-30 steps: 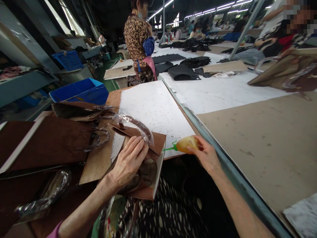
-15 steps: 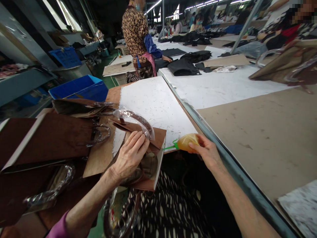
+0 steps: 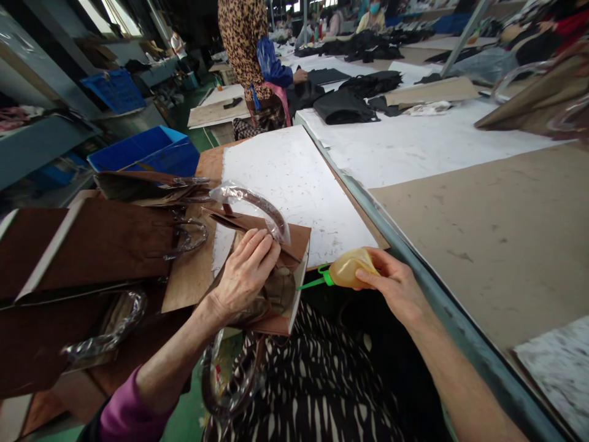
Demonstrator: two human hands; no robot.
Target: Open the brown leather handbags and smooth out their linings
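Observation:
A brown bag [image 3: 299,239] with plastic-wrapped handles lies over the near edge of the table, its pale side edge facing right. My left hand [image 3: 248,267] is closed on the bag's upper part beside one handle, the fingertips curled over the material. In my right hand [image 3: 389,273] is a soft yellowish bottle [image 3: 352,268] with a green nozzle, tilted on its side and pinched between thumb and fingers. The nozzle tip points left and is at the bag's pale edge; whether it touches cannot be made out.
More brown bags [image 3: 105,242] are stacked at the left, near a blue bin [image 3: 147,150]. White paper [image 3: 289,178] covers the table ahead. A co-worker [image 3: 246,55] stands beyond it; black pieces [image 3: 345,107] lie on the long table.
The bottle's nozzle has moved slightly down along the bag's pale edge, and the bottle has tilted a little. My left hand keeps its hold on the bag. The view has shifted slightly.

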